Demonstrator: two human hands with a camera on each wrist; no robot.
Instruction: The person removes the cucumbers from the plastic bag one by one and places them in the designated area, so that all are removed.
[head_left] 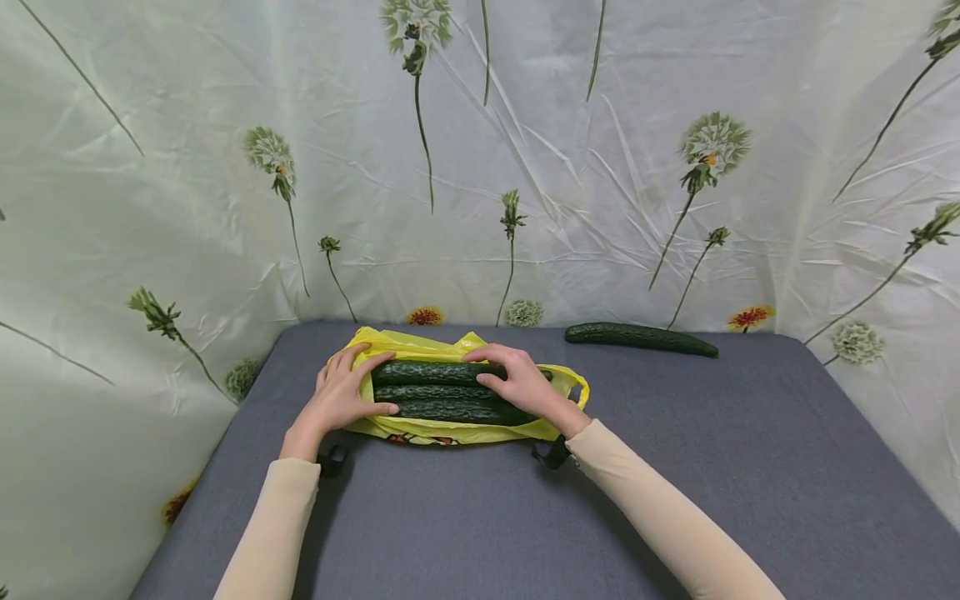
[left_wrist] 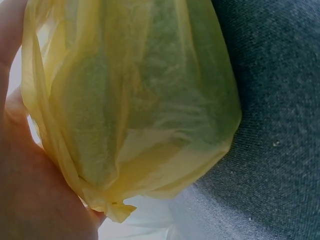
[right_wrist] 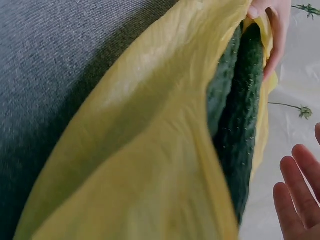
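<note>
A yellow plastic bag (head_left: 427, 432) lies on its side with its mouth facing up, and several dark green cucumbers (head_left: 450, 410) rest side by side inside it. My left hand (head_left: 341, 396) holds the bag's left end, thumb at the near rim and fingers over the far side. In the left wrist view, the bag's crumpled end (left_wrist: 150, 160) hides part of that hand. Over the right part of the cucumbers is my right hand (head_left: 521, 383). Its fingers (right_wrist: 295, 195) look loose and apart from the bag in the right wrist view.
Another cucumber (head_left: 641, 337) lies alone at the back right of the grey table (head_left: 675, 450). The bag's handle loop (head_left: 583, 390) sticks out on the right. A white curtain (head_left: 585, 167) with dandelion prints hangs behind the table and along its sides.
</note>
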